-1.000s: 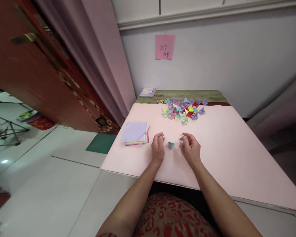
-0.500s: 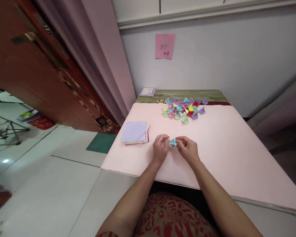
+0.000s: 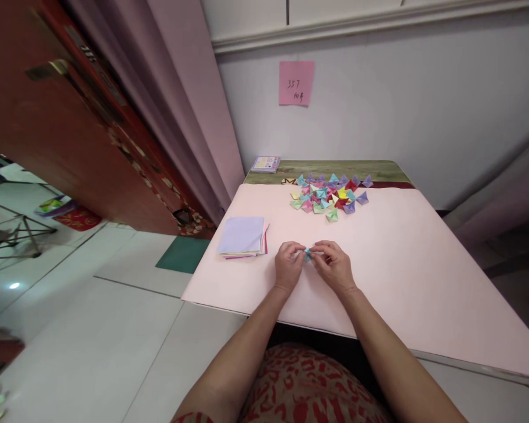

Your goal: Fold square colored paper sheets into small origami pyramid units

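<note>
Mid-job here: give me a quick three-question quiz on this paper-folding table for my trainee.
1. True or false: the left hand and the right hand both pinch the small teal folded paper piece.
2. Where does the stack of pastel square paper sheets lie? A) to the right of the right hand B) to the left of the left hand C) on the floor
3. Fill in: the heap of many-coloured folded paper pieces lies between the hands and the ___.
Key: 1 true; 2 B; 3 wall.
</note>
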`<state>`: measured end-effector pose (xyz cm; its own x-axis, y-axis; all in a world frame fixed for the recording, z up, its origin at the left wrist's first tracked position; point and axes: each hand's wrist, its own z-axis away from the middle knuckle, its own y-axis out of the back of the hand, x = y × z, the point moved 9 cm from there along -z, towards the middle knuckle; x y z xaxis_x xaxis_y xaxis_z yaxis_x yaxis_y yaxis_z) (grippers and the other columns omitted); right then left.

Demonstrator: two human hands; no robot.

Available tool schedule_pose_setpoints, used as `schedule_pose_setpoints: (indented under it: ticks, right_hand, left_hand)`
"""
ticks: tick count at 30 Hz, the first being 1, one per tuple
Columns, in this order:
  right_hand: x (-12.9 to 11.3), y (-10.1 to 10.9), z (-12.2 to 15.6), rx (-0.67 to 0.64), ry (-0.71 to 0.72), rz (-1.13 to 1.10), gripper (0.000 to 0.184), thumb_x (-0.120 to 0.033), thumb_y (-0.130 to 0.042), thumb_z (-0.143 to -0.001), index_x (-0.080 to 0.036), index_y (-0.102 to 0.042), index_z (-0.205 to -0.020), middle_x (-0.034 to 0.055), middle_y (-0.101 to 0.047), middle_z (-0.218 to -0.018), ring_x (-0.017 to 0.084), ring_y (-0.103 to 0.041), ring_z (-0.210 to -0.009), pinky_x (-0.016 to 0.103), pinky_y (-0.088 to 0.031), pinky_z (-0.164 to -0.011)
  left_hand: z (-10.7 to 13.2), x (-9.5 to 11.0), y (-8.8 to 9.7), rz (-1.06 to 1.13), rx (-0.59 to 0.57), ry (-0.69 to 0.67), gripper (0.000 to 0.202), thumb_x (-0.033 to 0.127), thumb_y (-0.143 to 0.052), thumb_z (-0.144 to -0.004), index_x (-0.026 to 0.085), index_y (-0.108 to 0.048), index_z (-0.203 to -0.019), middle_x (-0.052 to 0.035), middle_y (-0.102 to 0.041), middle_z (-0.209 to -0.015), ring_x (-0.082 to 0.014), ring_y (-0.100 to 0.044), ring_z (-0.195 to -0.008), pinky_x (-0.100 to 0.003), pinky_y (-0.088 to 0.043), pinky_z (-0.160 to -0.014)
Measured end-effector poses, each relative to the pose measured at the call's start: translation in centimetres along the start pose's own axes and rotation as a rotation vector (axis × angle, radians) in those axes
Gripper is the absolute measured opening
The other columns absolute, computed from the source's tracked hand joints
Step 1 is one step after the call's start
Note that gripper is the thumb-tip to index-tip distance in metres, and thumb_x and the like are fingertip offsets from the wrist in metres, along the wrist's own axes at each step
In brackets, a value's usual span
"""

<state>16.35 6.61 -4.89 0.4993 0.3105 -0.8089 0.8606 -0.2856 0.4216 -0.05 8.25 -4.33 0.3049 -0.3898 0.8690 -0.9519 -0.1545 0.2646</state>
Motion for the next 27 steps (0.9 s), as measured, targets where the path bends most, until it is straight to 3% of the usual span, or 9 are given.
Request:
schedule_pose_setpoints:
  ticks: [10, 13, 18, 27]
  right_hand:
    - [0.3, 0.6, 0.0, 0.055, -0.049, 0.065, 0.011, -0.027, -0.061, -0.08, -0.02, -0.068, -0.075, 0.0044, -0.067, -0.103, 0.007, -0.053, -0.05, 0.025, -0.047, -0.055]
    - [0.5, 1.0, 0.0, 0.104, -0.081, 0.069, 0.009, -0.021, -0.057, -0.077, -0.019, -0.067, -0.077, 0.0045, -0.067, -0.102, 0.008, -0.052, -0.05, 0.025, -0.047, -0.056]
    - [0.6, 1.1, 0.1, 0.11, -0.077, 0.078, 0.022, -0.015, -0.05, -0.074, -0.02, -0.069, -0.083, 0.0054, -0.067, -0.105, 0.009, -0.05, -0.051, 0.026, -0.046, -0.055]
    - [0.1, 0.5, 0.3, 0.078, 0.004, 0.242, 0.024, -0.015, -0.05, -0.076, -0.023, -0.073, -0.079, 0.0047, -0.065, -0.107, 0.016, -0.064, -0.08, 0.028, -0.048, -0.066]
  left_hand:
    - [0.0, -0.5, 0.3, -0.064, 0.044, 0.019, 0.012, 0.009, -0.059, -0.078, 0.02, -0.066, -0.079, -0.0026, -0.064, -0.084, -0.017, -0.061, -0.086, -0.031, -0.05, -0.081]
    - [0.1, -0.9, 0.5, -0.09, 0.074, 0.05, 0.011, 0.01, -0.058, -0.078, 0.019, -0.065, -0.078, -0.0029, -0.064, -0.083, -0.0172, -0.062, -0.084, -0.031, -0.05, -0.08]
    - [0.2, -1.3, 0.6, -0.128, 0.102, 0.061, 0.011, 0.011, -0.055, -0.08, 0.019, -0.063, -0.08, -0.0035, -0.065, -0.083, -0.0176, -0.061, -0.084, -0.031, -0.05, -0.08]
    - [0.0, -0.6, 0.4, -0.131, 0.061, 0.002, 0.024, 0.003, -0.048, -0.075, 0.021, -0.063, -0.073, -0.002, -0.064, -0.081, -0.0172, -0.061, -0.083, -0.031, -0.049, -0.079]
